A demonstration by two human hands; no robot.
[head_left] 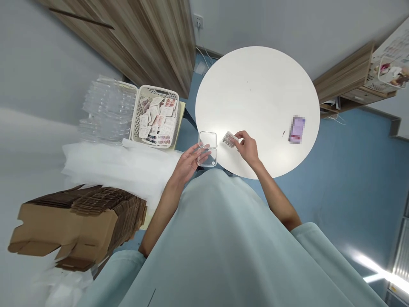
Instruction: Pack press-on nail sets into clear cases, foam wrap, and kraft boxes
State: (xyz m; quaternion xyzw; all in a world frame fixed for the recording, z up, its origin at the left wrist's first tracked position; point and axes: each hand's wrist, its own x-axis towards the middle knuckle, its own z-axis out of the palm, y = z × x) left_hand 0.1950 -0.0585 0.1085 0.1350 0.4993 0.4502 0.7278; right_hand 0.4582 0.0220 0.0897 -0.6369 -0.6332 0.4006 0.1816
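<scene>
A clear hinged plastic case (pixel 207 148) lies opened flat at the near left edge of the round white table (pixel 255 94). My left hand (pixel 189 163) rests on its near half, fingers touching the plastic. My right hand (pixel 246 146) pinches a small clear insert of press-on nails (pixel 229 139) just to the right of the case, a little above the tabletop.
A white basket (pixel 156 116) of nail packets stands to the left, beside a stack of clear plastic cases (pixel 107 108). A pile of flat cardboard boxes (pixel 79 226) sits at near left on white foam sheets (pixel 118 164). A purple phone (pixel 297 129) lies at the table's right.
</scene>
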